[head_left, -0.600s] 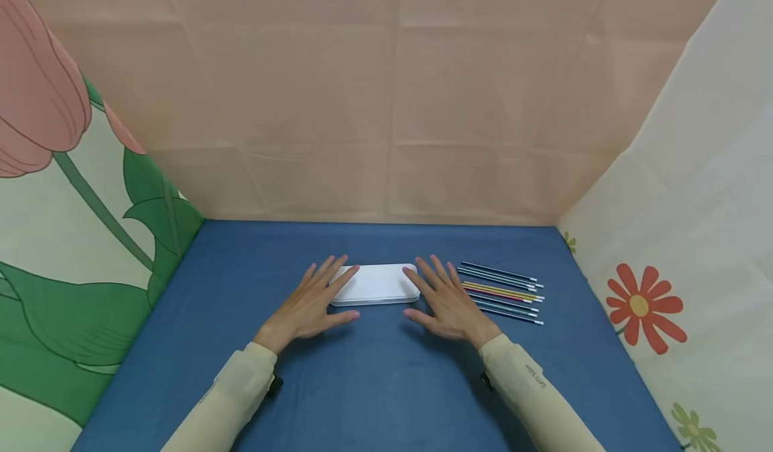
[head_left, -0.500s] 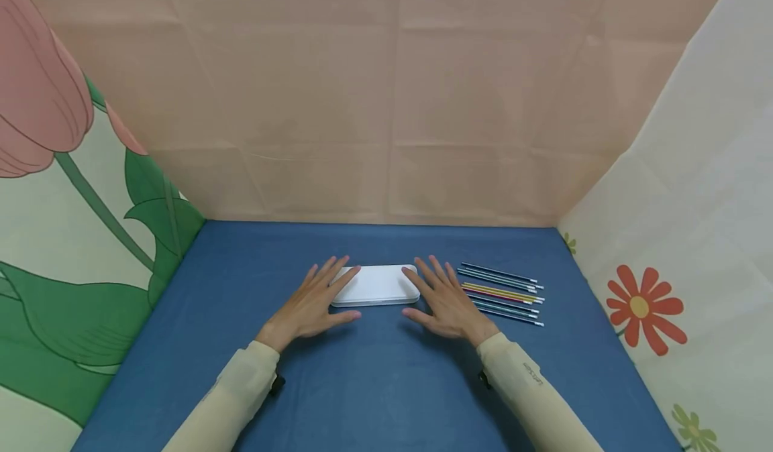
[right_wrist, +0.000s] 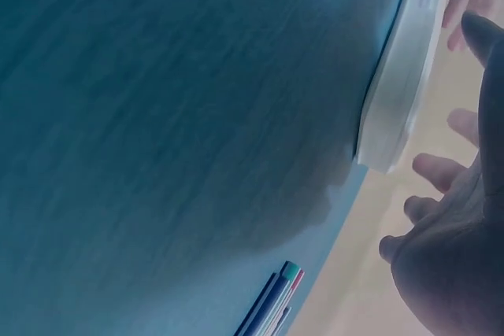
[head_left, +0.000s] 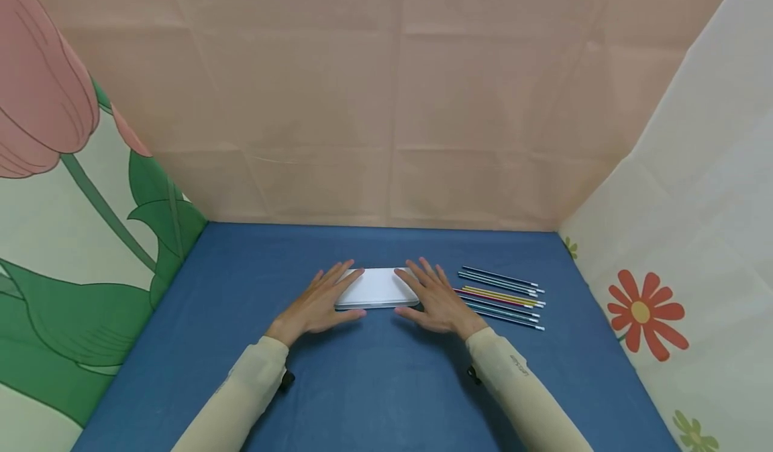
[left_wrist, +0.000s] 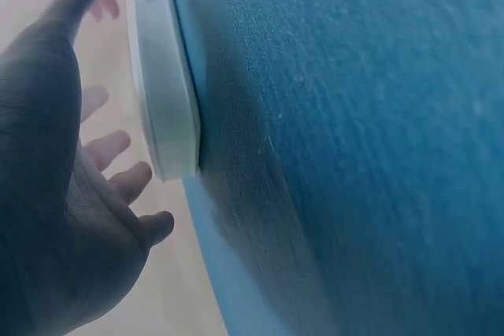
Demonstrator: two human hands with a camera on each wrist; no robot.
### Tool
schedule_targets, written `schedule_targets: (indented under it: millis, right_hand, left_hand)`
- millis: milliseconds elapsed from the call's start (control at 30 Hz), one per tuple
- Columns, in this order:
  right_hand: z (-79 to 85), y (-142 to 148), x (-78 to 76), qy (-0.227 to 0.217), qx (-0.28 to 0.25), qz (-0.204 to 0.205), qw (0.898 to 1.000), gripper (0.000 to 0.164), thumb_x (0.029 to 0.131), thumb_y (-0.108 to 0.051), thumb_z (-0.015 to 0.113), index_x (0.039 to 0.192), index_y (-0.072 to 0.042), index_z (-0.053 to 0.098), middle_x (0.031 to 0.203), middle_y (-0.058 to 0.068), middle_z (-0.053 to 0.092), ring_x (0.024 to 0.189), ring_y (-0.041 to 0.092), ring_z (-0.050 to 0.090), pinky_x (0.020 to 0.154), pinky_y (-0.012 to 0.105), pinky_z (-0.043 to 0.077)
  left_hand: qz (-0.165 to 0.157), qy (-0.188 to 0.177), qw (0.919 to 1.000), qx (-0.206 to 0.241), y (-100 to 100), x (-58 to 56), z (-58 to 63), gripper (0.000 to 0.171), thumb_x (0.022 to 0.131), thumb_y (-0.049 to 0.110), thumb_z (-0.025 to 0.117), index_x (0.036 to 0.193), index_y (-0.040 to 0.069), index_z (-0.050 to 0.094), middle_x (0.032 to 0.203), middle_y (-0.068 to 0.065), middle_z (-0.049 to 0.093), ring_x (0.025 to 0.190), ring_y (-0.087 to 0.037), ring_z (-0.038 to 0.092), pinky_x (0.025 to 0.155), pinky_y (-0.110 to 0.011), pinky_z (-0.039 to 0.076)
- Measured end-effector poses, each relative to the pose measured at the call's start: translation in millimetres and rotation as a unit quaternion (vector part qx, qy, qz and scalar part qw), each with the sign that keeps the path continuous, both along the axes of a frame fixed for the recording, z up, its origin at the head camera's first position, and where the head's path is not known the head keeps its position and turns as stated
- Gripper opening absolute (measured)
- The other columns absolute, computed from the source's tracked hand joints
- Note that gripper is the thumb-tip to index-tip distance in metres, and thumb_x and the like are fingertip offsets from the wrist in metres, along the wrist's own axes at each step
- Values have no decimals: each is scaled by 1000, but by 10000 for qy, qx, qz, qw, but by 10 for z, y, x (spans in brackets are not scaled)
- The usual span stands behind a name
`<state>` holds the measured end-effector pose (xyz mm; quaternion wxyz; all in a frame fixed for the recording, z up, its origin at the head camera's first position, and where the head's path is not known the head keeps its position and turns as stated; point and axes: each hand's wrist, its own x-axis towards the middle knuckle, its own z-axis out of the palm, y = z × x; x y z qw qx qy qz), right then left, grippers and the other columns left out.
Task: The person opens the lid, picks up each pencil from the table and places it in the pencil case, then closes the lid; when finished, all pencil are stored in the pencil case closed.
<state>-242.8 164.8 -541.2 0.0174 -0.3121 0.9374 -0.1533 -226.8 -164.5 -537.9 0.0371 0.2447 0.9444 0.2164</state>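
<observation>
A flat white rectangular box point(head_left: 379, 288) with rounded corners lies on the blue tabletop. Over its left end hovers my left hand point(head_left: 317, 304), fingers straight and spread. My right hand point(head_left: 439, 302) is held the same way over the right end. In the left wrist view, a gap shows between the left hand point(left_wrist: 71, 218) and the side of the white box point(left_wrist: 172, 108). The right wrist view likewise shows the right hand point(right_wrist: 449, 257) apart from the white box point(right_wrist: 390, 116). Neither hand holds anything. The box's ends are partly hidden by fingers in the head view.
To the right of the box lie several thin pencils point(head_left: 504, 297), roughly parallel, dark, light blue, yellow and red, with white tips. A beige cloth wall point(head_left: 386, 123) stands behind the blue table point(head_left: 386, 398); printed cloth hangs on both sides.
Both hands have moved slightly inward, toward each other over the box. The head view has shifted a little. The box and pencils stay in place on the table.
</observation>
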Motion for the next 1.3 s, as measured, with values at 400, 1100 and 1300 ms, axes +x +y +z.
schedule_targets:
  millis: [400,1100,1300]
  right_hand:
    - [-15,-65,-61,-330,-68,104,9994,79,111,-59,66,177,-23,40,188,14,31,177,43,20,142,73,17]
    - [-41,-104,-53,-249,-280,39,9993,70,108,-48,77,167,-19,55,182,18,41,170,45,37,135,68,39]
    - [-47,-140,-85,-17,-388,29,9992,64,106,-42,82,161,-18,61,176,18,49,164,43,46,132,63,46]
  left_hand:
    - [65,-218,9997,61,54,-74,-38,90,105,63,74,176,18,42,186,-15,33,175,-45,25,140,-74,20]
    - [234,18,9994,257,152,-76,-133,77,102,40,87,165,13,53,176,-16,43,167,-44,35,135,-68,37]
    - [277,61,9993,245,156,-82,-157,71,103,35,86,163,14,53,174,-15,44,165,-44,36,133,-68,39]
